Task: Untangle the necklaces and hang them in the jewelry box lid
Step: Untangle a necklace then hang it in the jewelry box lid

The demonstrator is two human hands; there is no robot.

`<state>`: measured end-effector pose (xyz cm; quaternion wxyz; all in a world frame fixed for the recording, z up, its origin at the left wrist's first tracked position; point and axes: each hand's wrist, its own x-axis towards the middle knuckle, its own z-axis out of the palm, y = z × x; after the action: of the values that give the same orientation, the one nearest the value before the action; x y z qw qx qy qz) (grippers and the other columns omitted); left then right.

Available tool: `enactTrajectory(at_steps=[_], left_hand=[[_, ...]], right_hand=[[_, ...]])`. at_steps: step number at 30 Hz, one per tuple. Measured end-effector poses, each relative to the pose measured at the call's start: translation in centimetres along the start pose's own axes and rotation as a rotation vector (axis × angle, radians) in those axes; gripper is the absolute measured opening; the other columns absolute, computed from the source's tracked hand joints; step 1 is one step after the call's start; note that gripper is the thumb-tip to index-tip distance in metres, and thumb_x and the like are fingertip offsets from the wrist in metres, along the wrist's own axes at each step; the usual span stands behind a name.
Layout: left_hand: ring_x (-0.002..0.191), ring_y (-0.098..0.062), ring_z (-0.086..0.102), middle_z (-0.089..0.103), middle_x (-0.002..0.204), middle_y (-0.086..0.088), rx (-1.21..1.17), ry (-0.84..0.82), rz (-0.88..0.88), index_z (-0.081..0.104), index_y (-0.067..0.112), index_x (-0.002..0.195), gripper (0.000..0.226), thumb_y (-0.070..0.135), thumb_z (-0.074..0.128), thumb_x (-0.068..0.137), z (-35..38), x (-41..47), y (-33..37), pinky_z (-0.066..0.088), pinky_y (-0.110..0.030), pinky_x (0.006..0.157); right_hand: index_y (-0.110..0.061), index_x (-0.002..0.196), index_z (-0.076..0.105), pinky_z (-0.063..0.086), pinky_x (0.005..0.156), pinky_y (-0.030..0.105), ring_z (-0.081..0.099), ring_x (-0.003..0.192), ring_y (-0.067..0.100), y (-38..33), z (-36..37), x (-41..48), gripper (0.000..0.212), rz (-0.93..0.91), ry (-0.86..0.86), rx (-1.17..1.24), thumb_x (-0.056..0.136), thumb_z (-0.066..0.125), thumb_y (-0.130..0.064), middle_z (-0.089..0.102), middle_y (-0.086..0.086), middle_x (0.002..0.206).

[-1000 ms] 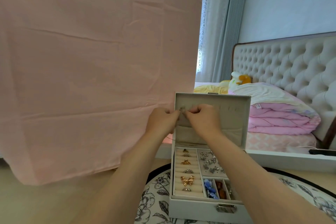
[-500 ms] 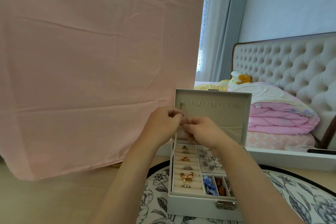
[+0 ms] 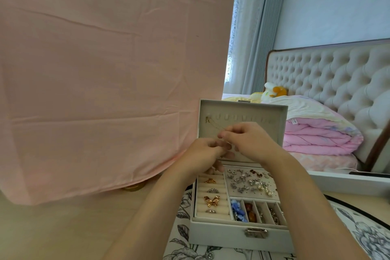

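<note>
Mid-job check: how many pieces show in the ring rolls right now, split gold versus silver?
Gold: 2, small ring, butterfly ring
Silver: 2, upper ring, lower ring
Total: 4 in view; the left hand may hide more.

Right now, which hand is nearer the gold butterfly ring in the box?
Left. The left hand is at the ring rolls' far end, behind the butterfly ring; the right hand is higher, further right, before the lid.

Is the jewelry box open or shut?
Open: its lid stands upright, and the rings and earrings show inside.
</note>
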<state>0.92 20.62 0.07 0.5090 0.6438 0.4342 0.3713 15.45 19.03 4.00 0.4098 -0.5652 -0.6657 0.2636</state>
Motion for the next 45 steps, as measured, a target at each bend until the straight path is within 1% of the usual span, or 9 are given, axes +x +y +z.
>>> enactTrajectory(at_steps=[8, 11, 14, 21, 25, 32, 37, 41, 45], left_hand=[[0.059, -0.008, 0.062, 0.073, 0.091, 0.005, 0.141, 0.132, 0.086, 0.072, 0.022, 0.091, 0.013, 0.021, 0.060, 0.096, -0.9, 0.0, 0.4, 0.043, -0.016, 0.050], [0.078, -0.006, 0.065, 0.072, 0.091, 0.008, 0.203, 0.159, 0.157, 0.074, 0.025, 0.090, 0.015, 0.018, 0.062, 0.093, -0.9, 0.1, 0.3, 0.055, -0.022, 0.070], [0.086, -0.005, 0.066, 0.070, 0.090, 0.013, 0.356, 0.222, 0.240, 0.075, 0.030, 0.089, 0.016, 0.021, 0.062, 0.089, -1.1, 0.1, 0.1, 0.058, -0.034, 0.084], [0.102, -0.010, 0.059, 0.053, 0.123, 0.015, 0.868, 0.362, 0.372, 0.062, 0.031, 0.126, 0.036, 0.034, 0.052, 0.091, -3.1, -0.2, -1.1, 0.046, -0.030, 0.080], [0.101, -0.016, 0.061, 0.050, 0.130, 0.012, 1.010, 0.324, 0.421, 0.056, 0.026, 0.136, 0.045, 0.032, 0.051, 0.092, -3.4, 0.0, -2.0, 0.051, -0.035, 0.081], [0.101, -0.021, 0.058, 0.047, 0.130, 0.003, 1.114, 0.298, 0.444, 0.052, 0.021, 0.135, 0.046, 0.033, 0.050, 0.091, -2.2, 0.7, -2.9, 0.048, -0.035, 0.070], [0.104, -0.021, 0.050, 0.044, 0.123, -0.001, 1.119, 0.337, 0.446, 0.049, 0.019, 0.134, 0.045, 0.040, 0.047, 0.095, -1.7, 1.1, -3.2, 0.038, -0.033, 0.067], [0.105, -0.019, 0.046, 0.043, 0.121, 0.000, 1.100, 0.326, 0.470, 0.051, 0.018, 0.125, 0.038, 0.038, 0.048, 0.093, -2.0, 1.2, -3.4, 0.036, -0.032, 0.068], [0.098, -0.019, 0.051, 0.047, 0.113, 0.002, 1.058, 0.338, 0.478, 0.056, 0.018, 0.114, 0.029, 0.035, 0.047, 0.091, -2.6, 1.2, -3.4, 0.043, -0.034, 0.067]], right_hand=[[-0.028, 0.103, 0.073, 0.044, 0.056, 0.027, 0.053, 0.063, 0.013, 1.6, 0.0, 0.2, 0.025, 0.156, -0.235, -0.112, 0.090, 0.057, -0.014, 0.064, -0.001, 0.074], [-0.024, 0.094, 0.074, 0.046, 0.056, 0.024, 0.056, 0.060, 0.010, 1.6, 1.1, -0.1, 0.012, 0.127, -0.335, -0.086, 0.084, 0.070, -0.019, 0.066, -0.003, 0.069], [-0.017, 0.084, 0.074, 0.041, 0.046, 0.017, 0.052, 0.046, 0.003, 1.7, 2.0, 0.0, 0.007, 0.110, -0.248, -0.016, 0.088, 0.069, -0.018, 0.065, -0.007, 0.057], [-0.008, 0.088, 0.075, 0.040, 0.041, 0.017, 0.048, 0.044, 0.008, 1.6, 1.9, 1.0, 0.015, 0.104, 0.032, 0.129, 0.093, 0.070, -0.022, 0.067, 0.003, 0.070], [-0.007, 0.085, 0.074, 0.044, 0.043, 0.017, 0.049, 0.040, 0.010, 0.5, 1.4, 2.6, 0.017, -0.008, 0.115, 0.006, 0.094, 0.067, -0.019, 0.071, 0.004, 0.075], [-0.017, 0.069, 0.073, 0.050, 0.058, 0.027, 0.052, 0.041, 0.005, 0.0, 0.7, 5.6, 0.028, -0.114, 0.037, -0.311, 0.095, 0.065, -0.023, 0.073, 0.000, 0.076], [-0.027, 0.076, 0.072, 0.050, 0.056, 0.025, 0.054, 0.039, 0.001, 0.4, 1.3, 6.2, 0.022, -0.171, 0.009, -0.424, 0.094, 0.063, -0.018, 0.071, -0.007, 0.074], [-0.029, 0.094, 0.077, 0.056, 0.078, 0.032, 0.065, 0.073, 0.004, 0.6, 1.8, 6.2, 0.015, -0.210, 0.015, -0.573, 0.092, 0.065, -0.020, 0.073, -0.011, 0.088], [-0.036, 0.106, 0.072, 0.055, 0.083, 0.031, 0.065, 0.094, 0.009, 0.5, 2.1, 5.2, 0.021, -0.234, 0.023, -0.791, 0.086, 0.069, -0.029, 0.071, -0.015, 0.097]])
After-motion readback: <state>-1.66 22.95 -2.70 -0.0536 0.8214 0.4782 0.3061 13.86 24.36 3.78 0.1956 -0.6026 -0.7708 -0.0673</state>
